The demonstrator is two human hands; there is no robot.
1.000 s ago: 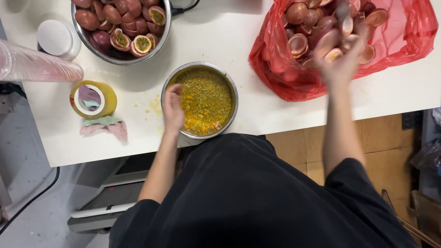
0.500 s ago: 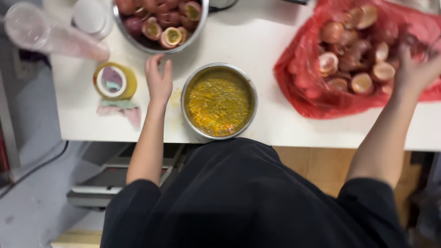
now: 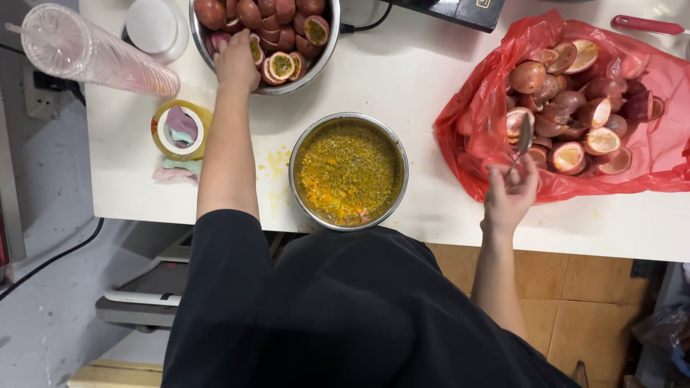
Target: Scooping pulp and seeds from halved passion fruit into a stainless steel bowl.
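Steel bowls, two on the white worktop (image 3: 445, 79): the far bowl (image 3: 327, 61) at the far edge holds whole and halved passion fruit, too many to count; the pulp bowl (image 3: 348, 171) near the near edge is full of yellow seedy pulp. Left hand (image 3: 236, 63) is in the far bowl, fingers curled down onto a fruit at its left side; whether it grips it, cannot tell. Right hand (image 3: 509, 195) is at the near edge, right of the pulp bowl, fingers pinched on the handle of one metal spoon (image 3: 523, 140), bowl end pointing up over the red plastic bag (image 3: 496, 86). One bag, open, on the right part of the worktop, holding emptied fruit halves, roughly a dozen and a half visible. Left edge: one yellow tape roll (image 3: 164, 115), one stack of clear plastic cups (image 3: 93, 54) lying on its side, one white lid (image 3: 152, 27). One red-handled tool (image 3: 647, 26) at the far right corner.
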